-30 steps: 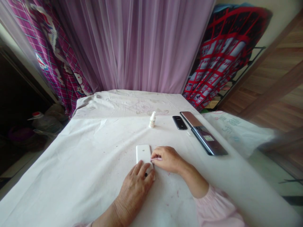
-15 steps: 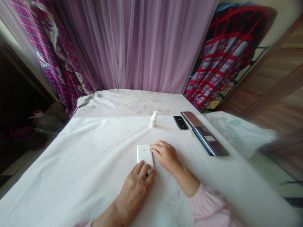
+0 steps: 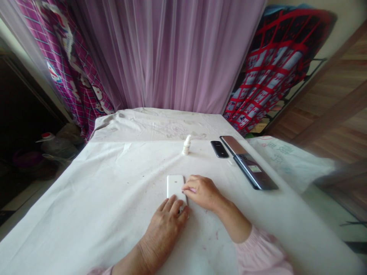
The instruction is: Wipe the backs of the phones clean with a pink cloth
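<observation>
A white smartphone (image 3: 175,186) lies back side up on the white tablecloth (image 3: 94,202), with a small logo near its far end. Across its near end is my left hand (image 3: 164,223), gripping it and covering the lower part, where a dark spot shows between the fingers. My right hand (image 3: 204,191) is pinched at the phone's right edge, about midway along. Whatever the right fingertips hold, if anything, is too small to make out. Beyond the phone stands a small white pump bottle (image 3: 186,147), upright.
A small black phone (image 3: 219,149) lies at the right, beside a rose-gold phone (image 3: 232,143) and a dark shiny phone (image 3: 255,172) with a label. A tiny white item (image 3: 231,162) is near them. A plastic bag (image 3: 292,158) hangs over the right edge. Purple curtains (image 3: 172,57) hang behind.
My right hand has slid toward me along the phone's right edge, from near its far corner to about the middle. My left hand and the phone have stayed put.
</observation>
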The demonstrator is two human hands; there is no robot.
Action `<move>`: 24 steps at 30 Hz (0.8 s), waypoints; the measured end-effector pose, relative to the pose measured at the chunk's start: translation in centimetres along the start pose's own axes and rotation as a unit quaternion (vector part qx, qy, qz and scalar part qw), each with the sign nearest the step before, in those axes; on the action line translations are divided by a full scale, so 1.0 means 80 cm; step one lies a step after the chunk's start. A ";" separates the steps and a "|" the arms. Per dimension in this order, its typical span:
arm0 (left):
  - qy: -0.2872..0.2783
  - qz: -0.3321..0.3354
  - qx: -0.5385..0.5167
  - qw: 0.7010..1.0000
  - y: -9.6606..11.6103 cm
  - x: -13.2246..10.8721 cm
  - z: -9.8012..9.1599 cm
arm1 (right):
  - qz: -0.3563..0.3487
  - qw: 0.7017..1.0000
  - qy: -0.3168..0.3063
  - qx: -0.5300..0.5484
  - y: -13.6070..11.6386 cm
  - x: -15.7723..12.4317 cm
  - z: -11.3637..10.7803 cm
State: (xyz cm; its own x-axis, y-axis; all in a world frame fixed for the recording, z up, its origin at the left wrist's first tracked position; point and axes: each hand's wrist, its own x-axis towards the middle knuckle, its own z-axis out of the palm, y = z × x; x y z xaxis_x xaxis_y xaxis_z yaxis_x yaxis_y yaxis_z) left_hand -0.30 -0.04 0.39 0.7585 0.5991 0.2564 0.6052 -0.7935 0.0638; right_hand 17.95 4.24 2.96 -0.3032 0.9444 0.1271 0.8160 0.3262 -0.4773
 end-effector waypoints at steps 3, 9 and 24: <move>-0.005 0.000 0.004 1.000 0.001 0.001 -0.001 | 0.016 1.000 0.010 -0.014 -0.001 0.002 0.002; 0.002 0.004 0.010 1.000 0.000 -0.002 0.002 | 0.021 0.996 0.074 -0.045 0.006 0.007 0.017; -0.008 0.002 -0.003 1.000 0.000 -0.004 0.005 | -0.015 1.000 -0.002 -0.013 -0.002 0.002 0.004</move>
State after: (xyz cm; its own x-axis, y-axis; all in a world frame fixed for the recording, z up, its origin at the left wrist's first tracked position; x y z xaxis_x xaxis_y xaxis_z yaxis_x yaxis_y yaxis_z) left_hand -0.43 -0.18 -0.08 0.7643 0.5979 0.2414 0.6010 -0.7962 0.0692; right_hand 17.58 4.33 2.76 -0.3301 0.9337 0.1385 0.8186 0.3562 -0.4506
